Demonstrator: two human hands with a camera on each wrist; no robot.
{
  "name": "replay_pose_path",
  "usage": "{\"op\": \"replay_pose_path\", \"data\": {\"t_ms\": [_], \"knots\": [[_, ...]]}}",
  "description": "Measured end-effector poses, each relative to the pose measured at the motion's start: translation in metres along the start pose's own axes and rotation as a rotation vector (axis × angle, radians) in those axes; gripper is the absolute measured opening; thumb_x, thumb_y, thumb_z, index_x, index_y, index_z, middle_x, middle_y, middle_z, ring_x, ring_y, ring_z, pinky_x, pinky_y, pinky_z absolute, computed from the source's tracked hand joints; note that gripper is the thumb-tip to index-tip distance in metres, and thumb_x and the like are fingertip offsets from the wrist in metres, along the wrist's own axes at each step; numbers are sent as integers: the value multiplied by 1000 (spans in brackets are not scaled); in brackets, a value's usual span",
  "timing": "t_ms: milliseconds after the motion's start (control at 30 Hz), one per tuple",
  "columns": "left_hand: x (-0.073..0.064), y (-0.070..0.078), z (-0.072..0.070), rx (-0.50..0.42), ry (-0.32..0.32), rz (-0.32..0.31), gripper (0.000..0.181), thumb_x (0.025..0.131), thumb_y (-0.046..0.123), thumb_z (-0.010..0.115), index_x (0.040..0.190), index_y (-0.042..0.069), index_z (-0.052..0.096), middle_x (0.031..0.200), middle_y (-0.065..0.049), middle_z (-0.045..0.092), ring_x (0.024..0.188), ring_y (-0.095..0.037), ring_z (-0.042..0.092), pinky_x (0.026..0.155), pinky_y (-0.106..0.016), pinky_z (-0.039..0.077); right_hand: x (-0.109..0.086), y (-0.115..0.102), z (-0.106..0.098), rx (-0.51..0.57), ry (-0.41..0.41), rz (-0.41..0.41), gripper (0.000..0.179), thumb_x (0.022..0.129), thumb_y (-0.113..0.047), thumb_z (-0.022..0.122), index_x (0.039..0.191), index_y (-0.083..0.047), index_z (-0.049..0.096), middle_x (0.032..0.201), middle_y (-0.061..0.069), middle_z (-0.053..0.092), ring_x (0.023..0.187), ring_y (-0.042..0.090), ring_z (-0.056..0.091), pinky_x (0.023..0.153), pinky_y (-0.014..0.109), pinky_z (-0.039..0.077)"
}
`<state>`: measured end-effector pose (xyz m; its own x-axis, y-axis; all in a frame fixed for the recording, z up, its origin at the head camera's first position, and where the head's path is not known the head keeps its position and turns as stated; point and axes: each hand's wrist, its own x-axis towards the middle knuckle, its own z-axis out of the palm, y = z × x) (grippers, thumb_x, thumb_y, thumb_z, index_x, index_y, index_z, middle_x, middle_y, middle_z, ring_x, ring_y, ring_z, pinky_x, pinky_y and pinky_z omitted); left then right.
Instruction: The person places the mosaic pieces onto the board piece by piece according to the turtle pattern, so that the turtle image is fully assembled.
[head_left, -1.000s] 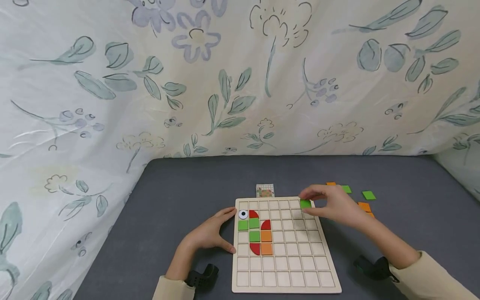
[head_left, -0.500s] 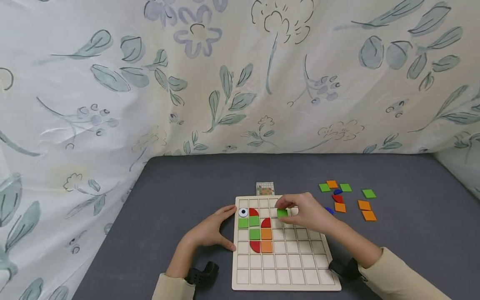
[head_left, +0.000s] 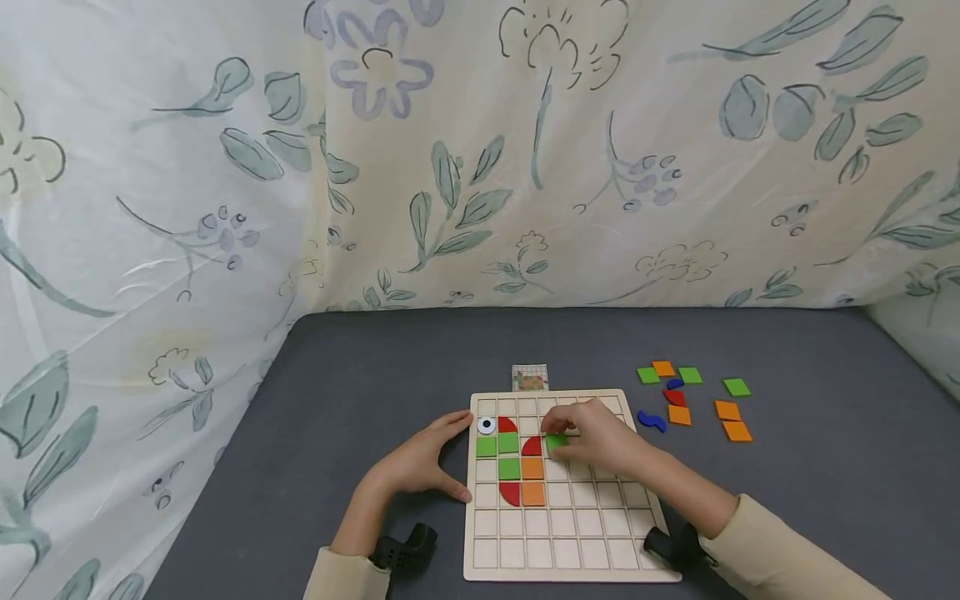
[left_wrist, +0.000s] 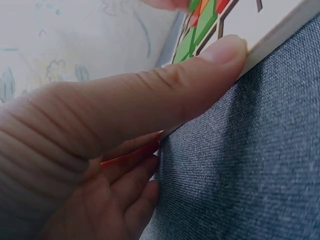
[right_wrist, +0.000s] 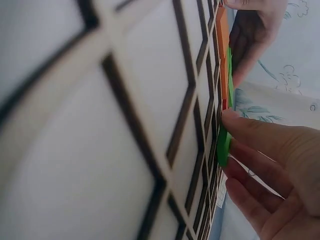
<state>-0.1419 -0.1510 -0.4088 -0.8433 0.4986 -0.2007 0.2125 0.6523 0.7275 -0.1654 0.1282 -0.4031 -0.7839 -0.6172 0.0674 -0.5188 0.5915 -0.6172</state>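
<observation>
My right hand [head_left: 603, 437] pinches a green square tile [head_left: 556, 442] between thumb and fingers over the wooden grid board [head_left: 577, 565]. In the right wrist view the held tile [right_wrist: 223, 150] is right at the grid, beside a red piece. The head view has it just right of a red quarter-round piece [head_left: 532, 447]. Along the board's left edge, my left hand [head_left: 415, 462] rests with thumb and fingers spread; in the left wrist view its thumb [left_wrist: 220, 52] touches the edge. An eye piece [head_left: 486, 426], green tiles [head_left: 509, 468] and orange tiles [head_left: 533, 494] sit in cells.
A small picture card [head_left: 530, 377] lies behind the board. To the right on the dark table [head_left: 817, 467] are loose orange tiles [head_left: 727, 410], green tiles [head_left: 737, 387], a red piece [head_left: 675, 397] and a wavy blue piece [head_left: 652, 422]. A floral cloth [head_left: 480, 208] hangs behind.
My right hand has carried the green tile from the board's back right corner leftward and nearer, down to the cell by the red piece. The left hand has stayed put.
</observation>
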Motion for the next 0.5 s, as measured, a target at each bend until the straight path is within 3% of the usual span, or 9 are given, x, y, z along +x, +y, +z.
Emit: {"op": "replay_pose_path", "data": {"t_ms": [500], "knots": [[0, -2, 2, 6, 6, 2, 105, 60, 23, 87, 145, 3, 29, 150, -12, 25, 136, -32, 25, 102, -53, 28, 0, 3, 9, 11, 36, 5, 24, 71, -15, 80, 92, -12, 68, 86, -6, 67, 80, 11, 61, 76, 30, 51]]}}
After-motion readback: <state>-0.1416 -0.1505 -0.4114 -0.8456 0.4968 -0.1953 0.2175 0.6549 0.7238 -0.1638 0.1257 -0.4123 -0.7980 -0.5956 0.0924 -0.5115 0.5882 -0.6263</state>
